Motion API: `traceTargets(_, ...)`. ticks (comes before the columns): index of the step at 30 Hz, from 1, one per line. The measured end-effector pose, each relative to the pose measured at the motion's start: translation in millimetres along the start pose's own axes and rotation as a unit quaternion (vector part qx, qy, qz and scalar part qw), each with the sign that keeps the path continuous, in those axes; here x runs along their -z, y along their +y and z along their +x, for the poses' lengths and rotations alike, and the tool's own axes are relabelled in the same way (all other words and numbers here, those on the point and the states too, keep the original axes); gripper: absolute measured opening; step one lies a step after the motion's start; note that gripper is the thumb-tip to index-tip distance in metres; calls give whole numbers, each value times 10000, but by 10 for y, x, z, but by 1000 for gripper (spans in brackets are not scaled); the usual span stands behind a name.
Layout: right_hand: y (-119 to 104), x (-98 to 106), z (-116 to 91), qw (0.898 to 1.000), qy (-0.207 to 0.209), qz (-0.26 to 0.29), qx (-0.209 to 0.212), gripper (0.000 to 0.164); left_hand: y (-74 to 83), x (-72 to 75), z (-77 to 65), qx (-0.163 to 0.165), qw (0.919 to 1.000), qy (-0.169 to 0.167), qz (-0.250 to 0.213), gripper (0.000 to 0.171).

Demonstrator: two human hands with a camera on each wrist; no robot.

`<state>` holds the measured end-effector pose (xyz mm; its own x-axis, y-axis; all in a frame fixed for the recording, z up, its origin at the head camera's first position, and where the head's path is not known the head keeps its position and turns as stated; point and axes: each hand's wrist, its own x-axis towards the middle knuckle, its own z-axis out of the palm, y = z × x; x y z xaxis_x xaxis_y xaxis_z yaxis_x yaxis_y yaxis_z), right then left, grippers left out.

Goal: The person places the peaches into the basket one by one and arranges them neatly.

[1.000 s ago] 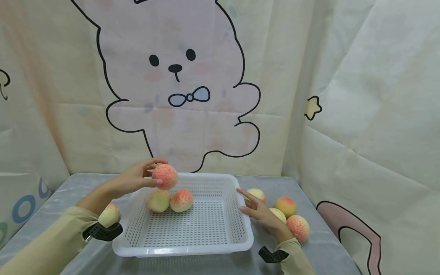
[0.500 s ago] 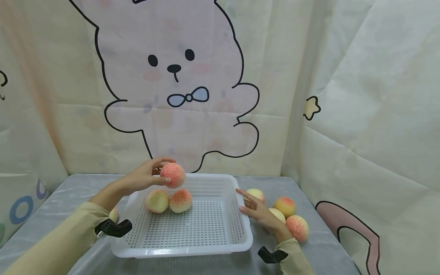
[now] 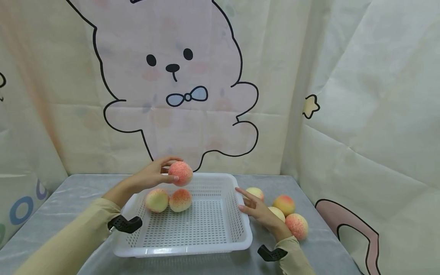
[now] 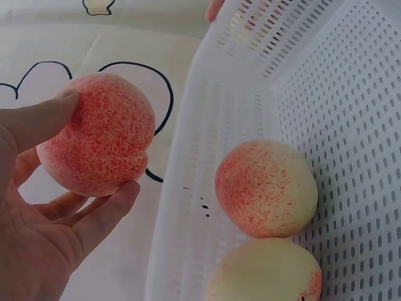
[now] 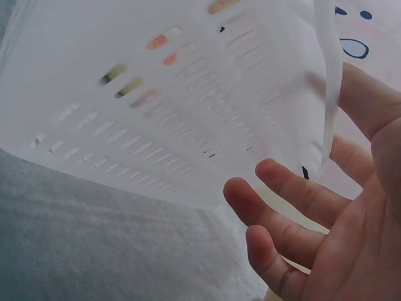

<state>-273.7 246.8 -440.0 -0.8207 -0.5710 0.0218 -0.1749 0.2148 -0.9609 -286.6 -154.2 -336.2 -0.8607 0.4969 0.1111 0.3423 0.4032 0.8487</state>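
Note:
My left hand [image 3: 154, 176] pinches a red-speckled peach [image 3: 181, 174] between thumb and fingers, up over the back rim of a white perforated plastic basket [image 3: 183, 250]. In the left wrist view the held peach [image 4: 103, 135] appears beside the basket wall [image 4: 188, 157]. Two more peaches lie side by side inside: a yellowish one [image 3: 157, 201] on the left and a red-topped one [image 3: 180, 200] next to it. My right hand [image 3: 262, 214] rests at the basket's right rim, thumb and index finger lying over it; the other fingers spread loosely outside the wall [image 5: 156, 132].
Several peaches sit right of the basket, among them a yellow-orange one [image 3: 284, 205] and a red-speckled one [image 3: 296, 226], partly behind my right hand. A grey cloth [image 3: 44, 221] covers the table. Behind it hangs a curtain [image 3: 268, 145] with a cartoon bear.
My left hand has carried the peach steadily to the right along the basket's back side. A peach left of the basket has become hidden behind my left arm. The right hand keeps its place.

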Motion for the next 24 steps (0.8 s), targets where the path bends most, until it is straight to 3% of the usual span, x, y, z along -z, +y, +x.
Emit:
traceTargets(4,11,-3,5,10000,-41,8,48,66,8,-29,45,69,10000,-22,-41,63)
traceTargets(11,29,-13,7,9998,-90,29,160,66,5,-107,126,-123,9998,-145,77,60)
traceTargets(18,31,-33,1,9999,-77,68,29,66,-4,-211,186,93,9998,-169,62,60)
traceTargets(24,17,-21,4,9999,-82,94,27,67,-27,-257,241,45,9997,-164,155,59)
